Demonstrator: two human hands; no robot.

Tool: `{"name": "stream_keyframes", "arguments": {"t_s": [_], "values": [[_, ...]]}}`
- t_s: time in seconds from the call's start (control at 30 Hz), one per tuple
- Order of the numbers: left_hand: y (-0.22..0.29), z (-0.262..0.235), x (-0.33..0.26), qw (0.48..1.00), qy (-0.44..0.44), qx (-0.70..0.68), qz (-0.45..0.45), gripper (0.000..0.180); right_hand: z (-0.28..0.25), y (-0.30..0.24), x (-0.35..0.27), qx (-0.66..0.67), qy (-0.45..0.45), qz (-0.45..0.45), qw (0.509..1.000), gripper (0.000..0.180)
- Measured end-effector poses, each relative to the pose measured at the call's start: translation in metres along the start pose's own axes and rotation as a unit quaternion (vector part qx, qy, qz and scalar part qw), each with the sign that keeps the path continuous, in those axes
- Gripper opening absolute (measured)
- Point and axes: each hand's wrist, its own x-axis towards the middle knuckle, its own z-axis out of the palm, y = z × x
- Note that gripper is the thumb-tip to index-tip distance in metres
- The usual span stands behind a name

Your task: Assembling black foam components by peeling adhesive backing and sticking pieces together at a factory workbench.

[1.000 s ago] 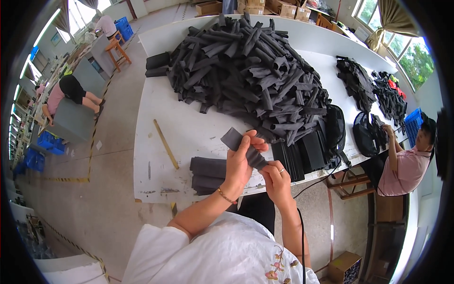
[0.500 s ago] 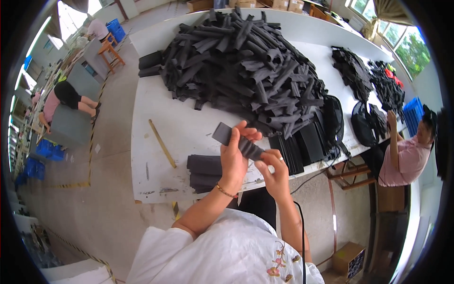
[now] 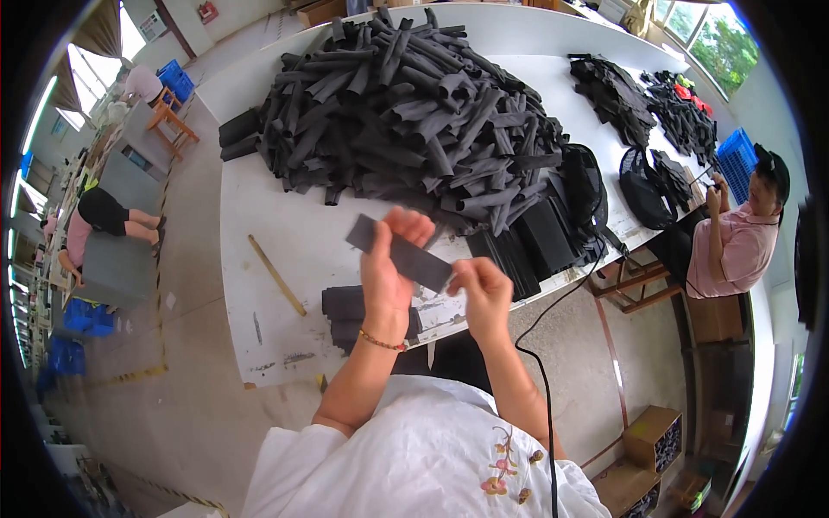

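Observation:
A flat, dark grey fabric strip (image 3: 420,264) is stretched between my hands above the near edge of the white table (image 3: 259,345). My left hand (image 3: 387,274) grips its left part, thumb on top and fingers curled behind. At the strip's right end, my right hand (image 3: 485,292) pinches the corner between thumb and fingers. Below my left wrist lies a small stack of dark fabric pieces (image 3: 343,312), partly hidden by my arm. A large heap of rolled and curled dark strips (image 3: 406,129) fills the table beyond my hands.
A thin wooden stick (image 3: 276,274) lies left on the table. Flat black pieces (image 3: 553,237) and black bags (image 3: 585,186) line the right edge, near a black cable (image 3: 535,363). A co-worker in pink (image 3: 734,246) sits at right beside a blue crate (image 3: 737,160).
The strip, wavy before, is now pulled flat and straight. My hands have shifted a little left, and the whole view has turned slightly.

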Motion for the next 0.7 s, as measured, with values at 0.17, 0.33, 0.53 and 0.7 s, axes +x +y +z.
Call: {"name": "stream_keyframes", "arguments": {"t_s": [0.17,0.33,0.53,0.7], "values": [[0.040,-0.003,0.028,0.989,0.004,-0.004,0.145,0.035,-0.036,0.009,0.007,0.015,0.015,0.035,0.999,0.026],[0.014,0.030,0.000,0.996,0.021,0.037,0.073,0.034,0.017,-0.013,0.005,0.097,-0.145,0.058,0.983,0.053],[0.003,0.008,0.009,0.999,0.028,-0.018,0.015,0.032,0.012,-0.002,0.000,0.059,-0.152,0.042,0.986,0.049],[-0.004,-0.014,0.018,0.994,0.000,-0.107,-0.036,0.028,0.012,-0.007,-0.009,0.022,-0.141,0.022,0.990,0.048]]}}
